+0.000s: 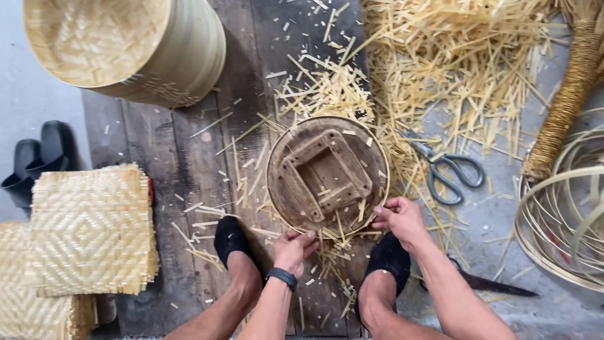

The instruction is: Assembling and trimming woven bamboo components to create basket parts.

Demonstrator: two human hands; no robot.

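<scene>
while both hands (343, 233) seemingly grip it, round wooden form (327, 173) lies central.

Stack of round bamboo steamer baskets (135, 50) lay tipped at 11 o'clock, woven bottom facing up. Pile of square woven bamboo mats (91, 230) sat at 9 o'clock, second pile (28, 283) lower at 8. Pair of black sandals (38, 157) rested just above mats. Heap of bamboo offcuts (453, 69) spread at 1 o'clock. Grey scissors (448, 169) lay at 3, near coiled bamboo strips (563, 208). Dark knife (494, 284) lay at 4. Worn wooden planks (189, 170) ran beneath.
</scene>
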